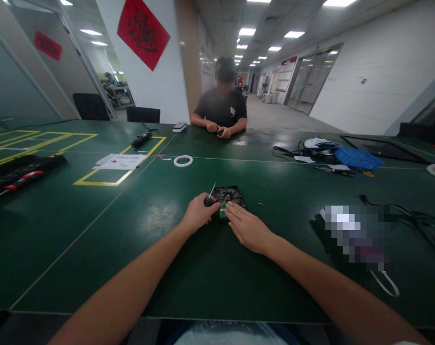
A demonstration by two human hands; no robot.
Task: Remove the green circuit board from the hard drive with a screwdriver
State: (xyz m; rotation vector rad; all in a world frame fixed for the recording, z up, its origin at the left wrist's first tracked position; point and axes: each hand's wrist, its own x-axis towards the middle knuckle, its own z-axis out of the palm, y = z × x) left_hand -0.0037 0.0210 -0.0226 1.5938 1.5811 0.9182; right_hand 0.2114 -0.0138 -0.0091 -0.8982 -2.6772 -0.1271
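Observation:
A small black device with an opened top and a green circuit board [227,197] lies on the green table [174,268] in front of me. My left hand [198,212] is closed round a small screwdriver [210,196] whose thin shaft points up and away, beside the device's near left corner. My right hand [246,227] rests flat, fingers together and stretched out, pressing on the device's near edge and the green board. A few tiny screws [261,204] lie just right of the device.
Across the table a person in a dark shirt [222,109] handles a small object. A white tape ring [183,161], a paper sheet [117,162], a tool set [21,173] at left, a blue tray [357,158] with cables at right, and a blurred object [357,232] lie around.

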